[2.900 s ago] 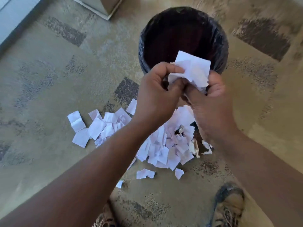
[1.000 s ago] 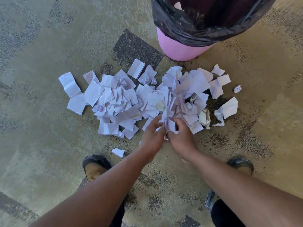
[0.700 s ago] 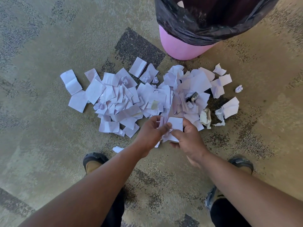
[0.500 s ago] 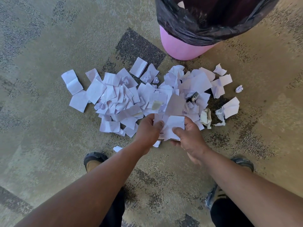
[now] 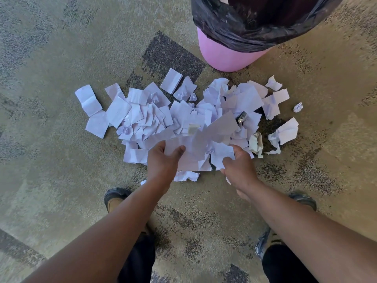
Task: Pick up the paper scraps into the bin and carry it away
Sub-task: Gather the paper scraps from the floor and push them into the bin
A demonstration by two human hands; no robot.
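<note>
Carpet (image 5: 61,180), paper scraps (image 5: 200,154) gripped between left hand (image 5: 161,162), right hand (image 5: 238,166)

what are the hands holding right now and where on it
A bunch of paper scraps, held between both hands: the left hand grips its left edge, the right hand its right edge.

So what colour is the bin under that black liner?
Pink: the bin wall shows below the black liner in the head view.
</note>
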